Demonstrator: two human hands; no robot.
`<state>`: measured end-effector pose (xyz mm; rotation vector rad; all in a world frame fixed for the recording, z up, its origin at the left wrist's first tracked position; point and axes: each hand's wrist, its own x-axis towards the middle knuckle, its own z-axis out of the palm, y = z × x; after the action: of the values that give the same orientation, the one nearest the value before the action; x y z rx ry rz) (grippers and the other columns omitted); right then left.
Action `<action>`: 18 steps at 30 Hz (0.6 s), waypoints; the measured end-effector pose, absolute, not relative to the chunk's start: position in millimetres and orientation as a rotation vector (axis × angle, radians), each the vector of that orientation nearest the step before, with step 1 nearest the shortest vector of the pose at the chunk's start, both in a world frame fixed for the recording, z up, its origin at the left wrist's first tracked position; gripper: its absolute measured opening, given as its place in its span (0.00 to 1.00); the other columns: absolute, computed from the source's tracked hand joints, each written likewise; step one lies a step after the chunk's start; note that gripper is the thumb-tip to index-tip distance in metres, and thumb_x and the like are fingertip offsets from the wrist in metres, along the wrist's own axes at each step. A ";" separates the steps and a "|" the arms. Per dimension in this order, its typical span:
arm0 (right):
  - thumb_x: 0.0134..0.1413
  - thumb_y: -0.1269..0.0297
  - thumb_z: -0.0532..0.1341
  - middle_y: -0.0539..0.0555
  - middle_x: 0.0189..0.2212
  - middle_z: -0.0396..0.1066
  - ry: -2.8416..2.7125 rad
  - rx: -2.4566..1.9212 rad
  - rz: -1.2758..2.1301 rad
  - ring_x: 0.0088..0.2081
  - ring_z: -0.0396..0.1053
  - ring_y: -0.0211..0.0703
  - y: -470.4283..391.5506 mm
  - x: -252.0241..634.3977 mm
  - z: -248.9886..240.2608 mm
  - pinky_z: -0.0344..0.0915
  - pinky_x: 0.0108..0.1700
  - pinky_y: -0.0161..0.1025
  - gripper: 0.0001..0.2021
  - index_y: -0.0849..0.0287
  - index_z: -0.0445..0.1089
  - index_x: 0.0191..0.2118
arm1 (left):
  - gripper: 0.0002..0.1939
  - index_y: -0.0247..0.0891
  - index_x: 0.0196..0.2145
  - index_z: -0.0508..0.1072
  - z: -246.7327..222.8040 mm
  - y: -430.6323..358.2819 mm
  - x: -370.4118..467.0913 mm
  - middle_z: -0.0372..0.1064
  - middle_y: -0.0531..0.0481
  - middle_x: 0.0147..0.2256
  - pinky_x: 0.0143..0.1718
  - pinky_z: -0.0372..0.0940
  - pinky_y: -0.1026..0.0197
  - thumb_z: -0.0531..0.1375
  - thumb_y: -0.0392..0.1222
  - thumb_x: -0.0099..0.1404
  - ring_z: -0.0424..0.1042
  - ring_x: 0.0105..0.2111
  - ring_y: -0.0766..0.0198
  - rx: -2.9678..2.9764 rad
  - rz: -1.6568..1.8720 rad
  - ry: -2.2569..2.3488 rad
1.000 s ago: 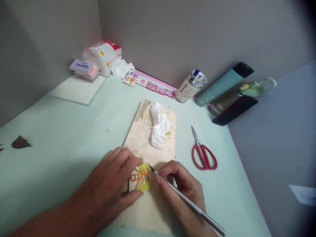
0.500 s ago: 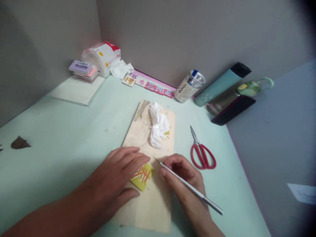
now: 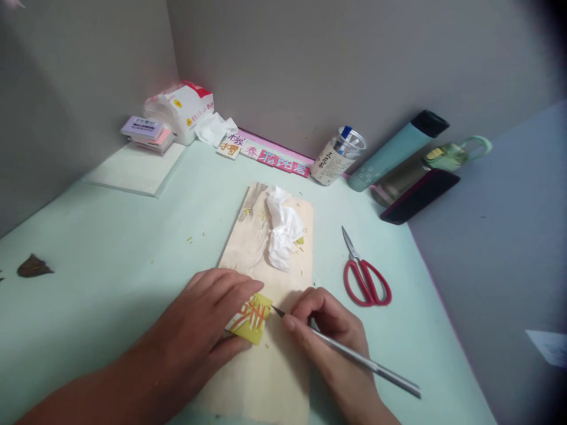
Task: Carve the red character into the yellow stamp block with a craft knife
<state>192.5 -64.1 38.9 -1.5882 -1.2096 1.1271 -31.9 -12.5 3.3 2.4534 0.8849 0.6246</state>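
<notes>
On a pale wooden board [image 3: 270, 383] lies a small yellow carving block [image 3: 261, 330] bearing orange and white character-like strokes. My left hand [image 3: 208, 313] grips this block between thumb and fingers, covering its left part. A slim silver craft knife [image 3: 376, 369] is held like a pen in my right hand [image 3: 334, 330]. Its dark pointed blade is at the block's right edge; whether it touches cannot be told. Farther up the board rests a crumpled white tissue [image 3: 282, 230], with yellow shavings around it.
Red-handled scissors [image 3: 367, 277] lie right of the board. Along the back stand a tissue pack [image 3: 181, 109], a row of coloured character blocks [image 3: 270, 156], a clear cup [image 3: 334, 159], a teal bottle [image 3: 394, 153] and a dark phone-like slab [image 3: 420, 196]. A brown leaf-shaped piece [image 3: 34, 267] lies far left.
The knife tip has come down and slightly left to the block's right edge, and its handle end has swung right and lower. The block has turned a little under my left hand.
</notes>
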 end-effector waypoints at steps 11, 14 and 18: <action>0.63 0.61 0.64 0.48 0.26 0.68 -1.278 -1.556 1.113 0.26 0.58 0.38 -64.2 188.0 34.3 0.56 0.28 0.36 0.15 0.54 0.60 0.27 | 0.30 0.46 0.64 0.58 -0.7 -12.3 -32.8 0.70 0.50 0.57 0.59 0.62 0.55 0.62 0.35 0.68 0.67 0.57 0.55 2.460 0.624 0.885; 0.62 0.62 0.64 0.47 0.24 0.66 -1.290 -1.579 1.076 0.26 0.58 0.38 -64.4 186.1 33.4 0.57 0.28 0.35 0.16 0.54 0.60 0.26 | 0.29 0.46 0.64 0.58 -1.5 -11.4 -32.9 0.70 0.51 0.57 0.59 0.62 0.55 0.62 0.35 0.69 0.67 0.58 0.55 2.447 0.621 0.882; 0.61 0.62 0.63 0.46 0.22 0.62 -1.320 -1.582 1.035 0.25 0.56 0.37 -63.3 182.8 34.0 0.55 0.26 0.35 0.16 0.54 0.59 0.25 | 0.28 0.46 0.64 0.58 -2.1 -10.8 -32.8 0.69 0.51 0.58 0.60 0.61 0.55 0.61 0.36 0.70 0.66 0.58 0.55 2.440 0.625 0.887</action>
<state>182.8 -63.3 34.0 -1.5820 -1.3198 1.0351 -32.8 -10.8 -2.1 2.4398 0.8865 0.6250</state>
